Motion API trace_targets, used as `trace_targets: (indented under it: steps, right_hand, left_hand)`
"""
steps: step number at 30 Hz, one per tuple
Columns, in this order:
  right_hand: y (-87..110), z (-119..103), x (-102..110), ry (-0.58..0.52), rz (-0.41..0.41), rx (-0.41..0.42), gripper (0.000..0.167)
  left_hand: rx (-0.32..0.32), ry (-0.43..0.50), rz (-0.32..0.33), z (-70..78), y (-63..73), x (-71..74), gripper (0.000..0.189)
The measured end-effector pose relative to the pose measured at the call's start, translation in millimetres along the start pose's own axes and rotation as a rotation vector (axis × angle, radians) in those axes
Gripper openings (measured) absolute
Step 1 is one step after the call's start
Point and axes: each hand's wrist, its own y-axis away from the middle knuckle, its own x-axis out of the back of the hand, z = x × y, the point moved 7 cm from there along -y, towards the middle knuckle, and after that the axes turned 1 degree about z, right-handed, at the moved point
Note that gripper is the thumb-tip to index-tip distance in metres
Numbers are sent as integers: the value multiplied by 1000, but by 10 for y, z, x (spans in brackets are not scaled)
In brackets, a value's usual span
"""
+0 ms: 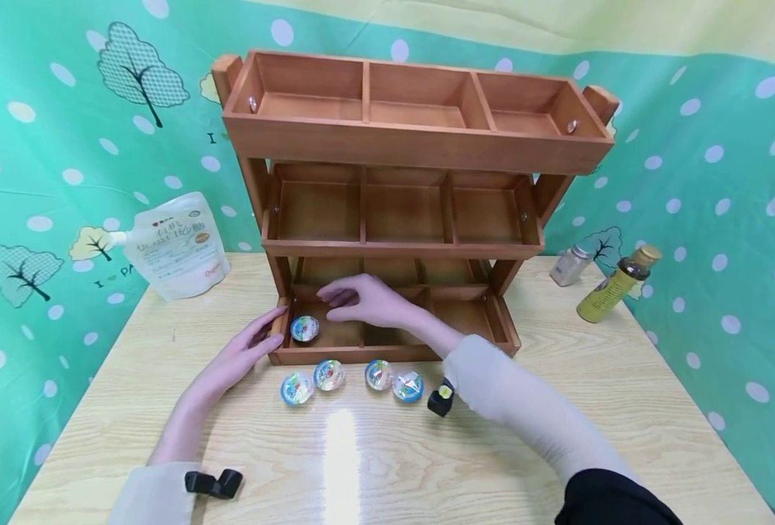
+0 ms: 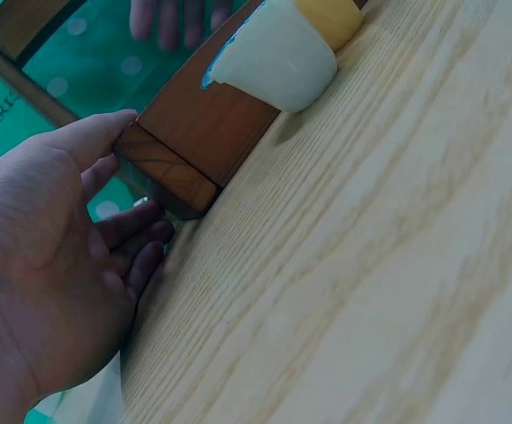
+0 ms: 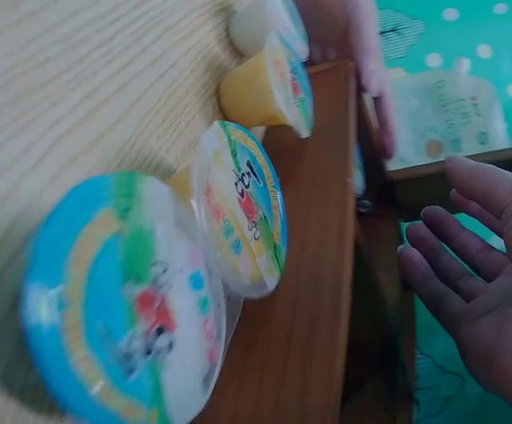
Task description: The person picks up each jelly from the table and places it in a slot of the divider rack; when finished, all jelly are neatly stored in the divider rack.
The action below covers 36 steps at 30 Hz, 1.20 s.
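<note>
Pale sleeves (image 1: 525,408), black wrist cameras (image 1: 213,483)

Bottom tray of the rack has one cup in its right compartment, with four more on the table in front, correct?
Wrong compartment: the head view shows the one cup in the left compartment of the bottom tray. Four more cups are on the table in front.

White pouch (image 1: 178,248) at the bench's (image 1: 453,467) far left corner; lidded jar (image 1: 568,268) and yellow-labelled bottle (image 1: 605,295) near the far right corner; dotted green cloth (image 1: 702,189) hanging behind.
</note>
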Motion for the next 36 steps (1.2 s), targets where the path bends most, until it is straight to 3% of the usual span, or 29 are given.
trace_targets:
  steps: [6, 12, 21, 29, 36]
  right_hand:
    - [395, -14, 259, -62, 102, 27, 37]
    - [849, 69, 454, -93, 196, -3, 36]
    - [1392, 223, 551, -104, 249, -13, 31]
    - [1811, 397, 569, -109, 284, 29, 30]
    - [2118, 576, 614, -70, 277, -62, 32]
  left_hand:
    - [-2, -27, 5, 11, -7, 6, 64]
    - [8, -34, -4, 28, -15, -8, 65]
    - [-18, -45, 6, 9, -6, 0, 64]
    - [-30, -47, 12, -3, -17, 10, 64]
    - [-27, -27, 13, -16, -28, 9, 64]
